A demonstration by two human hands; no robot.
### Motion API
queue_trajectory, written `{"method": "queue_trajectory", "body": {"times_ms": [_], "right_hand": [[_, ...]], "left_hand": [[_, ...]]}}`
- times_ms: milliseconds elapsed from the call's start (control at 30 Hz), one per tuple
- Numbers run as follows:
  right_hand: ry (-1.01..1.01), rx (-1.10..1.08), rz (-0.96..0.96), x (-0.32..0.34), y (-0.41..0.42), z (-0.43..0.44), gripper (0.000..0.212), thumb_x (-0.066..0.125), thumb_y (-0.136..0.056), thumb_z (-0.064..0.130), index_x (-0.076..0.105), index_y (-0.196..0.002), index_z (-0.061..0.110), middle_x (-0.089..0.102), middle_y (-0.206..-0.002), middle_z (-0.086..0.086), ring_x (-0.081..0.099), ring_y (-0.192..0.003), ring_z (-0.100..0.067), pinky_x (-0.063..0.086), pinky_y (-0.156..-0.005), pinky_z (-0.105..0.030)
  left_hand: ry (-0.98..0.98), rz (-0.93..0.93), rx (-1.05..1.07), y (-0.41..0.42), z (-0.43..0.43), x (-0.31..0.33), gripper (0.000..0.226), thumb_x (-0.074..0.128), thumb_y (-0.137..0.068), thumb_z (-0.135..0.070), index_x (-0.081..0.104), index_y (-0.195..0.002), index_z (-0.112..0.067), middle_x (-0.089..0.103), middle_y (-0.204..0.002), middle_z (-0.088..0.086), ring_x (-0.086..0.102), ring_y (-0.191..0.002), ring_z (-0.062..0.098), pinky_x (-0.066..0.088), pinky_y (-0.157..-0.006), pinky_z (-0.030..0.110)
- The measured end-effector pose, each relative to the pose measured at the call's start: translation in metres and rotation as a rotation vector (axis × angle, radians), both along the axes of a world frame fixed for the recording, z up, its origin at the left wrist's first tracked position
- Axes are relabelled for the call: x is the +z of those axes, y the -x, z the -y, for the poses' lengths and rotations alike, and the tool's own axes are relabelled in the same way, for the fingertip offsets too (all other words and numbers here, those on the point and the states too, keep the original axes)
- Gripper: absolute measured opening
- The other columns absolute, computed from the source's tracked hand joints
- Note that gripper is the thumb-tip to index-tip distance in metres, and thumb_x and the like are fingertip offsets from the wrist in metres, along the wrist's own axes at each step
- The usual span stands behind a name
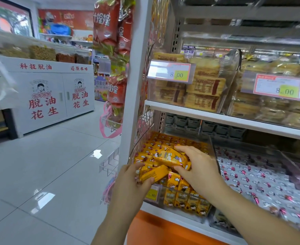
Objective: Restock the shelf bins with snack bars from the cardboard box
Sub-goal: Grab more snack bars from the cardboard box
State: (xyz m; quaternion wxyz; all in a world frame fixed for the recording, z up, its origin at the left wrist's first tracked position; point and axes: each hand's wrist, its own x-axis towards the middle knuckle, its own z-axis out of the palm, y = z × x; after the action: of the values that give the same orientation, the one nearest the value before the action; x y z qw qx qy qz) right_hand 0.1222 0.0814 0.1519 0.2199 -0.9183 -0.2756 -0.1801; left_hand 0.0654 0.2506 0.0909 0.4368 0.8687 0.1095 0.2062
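A clear plastic shelf bin [213, 154] on the lower shelf is packed with yellow-wrapped snack bars [184, 197]. My left hand [129, 188] grips one yellow bar [153, 174] at the bin's front left, thumb on top and fingers under it. My right hand [197, 168] holds another yellow bar [170, 158] just above the pile, fingers curled over its far end. The two held bars overlap. No cardboard box is in view.
A neighbouring bin [251, 177] to the right holds silver-and-pink wrapped snacks. The shelf above [216, 117] carries bins of biscuits with 8.00 price tags. Red snack packs [110, 32] hang on the shelf's end post. White tiled floor [48, 165] lies left, with a peanut counter [45, 96].
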Motion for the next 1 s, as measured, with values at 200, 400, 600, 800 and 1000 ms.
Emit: {"method": "queue_trajectory", "body": {"times_ms": [200, 400, 600, 800, 1000], "right_hand": [[-0.040, -0.017, 0.021, -0.002, -0.001, -0.001, 0.040, 0.067, -0.087, 0.021, 0.058, -0.125, 0.028, 0.057, -0.123, 0.014, 0.050, -0.109, -0.002, 0.031, -0.088, -0.006], [-0.154, 0.020, -0.060, 0.007, -0.006, -0.001, 0.038, 0.066, -0.087, 0.010, 0.056, -0.112, 0.035, 0.048, -0.112, 0.015, 0.043, -0.098, 0.003, 0.029, -0.074, 0.008], [-0.306, 0.025, -0.127, 0.015, -0.005, -0.003, 0.025, 0.057, -0.094, 0.024, 0.054, -0.114, 0.039, 0.052, -0.118, 0.009, 0.045, -0.088, -0.002, 0.036, -0.070, -0.014], [-0.357, 0.035, -0.177, 0.017, -0.005, -0.010, 0.046, 0.069, -0.086, 0.023, 0.041, -0.121, 0.034, 0.061, -0.104, 0.008, 0.059, -0.075, -0.003, 0.044, -0.056, -0.010], [0.027, 0.020, -0.116, 0.012, 0.000, -0.021, 0.034, 0.064, -0.089, 0.032, 0.052, -0.121, 0.031, 0.056, -0.105, 0.011, 0.054, -0.097, -0.004, 0.040, -0.072, -0.016]], "left_hand": [[0.121, -0.094, -0.012, 0.007, -0.004, 0.004, 0.022, 0.070, -0.081, -0.041, 0.057, -0.095, -0.031, 0.066, -0.093, -0.004, 0.068, -0.079, 0.015, 0.056, -0.076, 0.036], [0.366, 0.031, -0.035, 0.005, -0.013, 0.009, 0.031, 0.073, -0.082, -0.016, 0.056, -0.105, -0.028, 0.066, -0.098, -0.005, 0.068, -0.081, 0.014, 0.056, -0.068, 0.024], [0.357, 0.175, 0.059, 0.006, -0.017, 0.015, 0.026, 0.067, -0.087, -0.017, 0.053, -0.105, -0.030, 0.064, -0.095, -0.005, 0.063, -0.080, 0.006, 0.051, -0.062, 0.019], [0.332, 0.305, 0.106, 0.007, -0.026, 0.027, 0.033, 0.070, -0.085, -0.021, 0.048, -0.107, -0.033, 0.059, -0.100, -0.015, 0.055, -0.082, -0.006, 0.040, -0.053, 0.004], [0.218, 0.202, -0.069, -0.004, -0.014, 0.021, 0.030, 0.064, -0.089, -0.014, 0.060, -0.111, -0.034, 0.061, -0.099, -0.016, 0.057, -0.083, -0.009, 0.045, -0.062, 0.001]]}}
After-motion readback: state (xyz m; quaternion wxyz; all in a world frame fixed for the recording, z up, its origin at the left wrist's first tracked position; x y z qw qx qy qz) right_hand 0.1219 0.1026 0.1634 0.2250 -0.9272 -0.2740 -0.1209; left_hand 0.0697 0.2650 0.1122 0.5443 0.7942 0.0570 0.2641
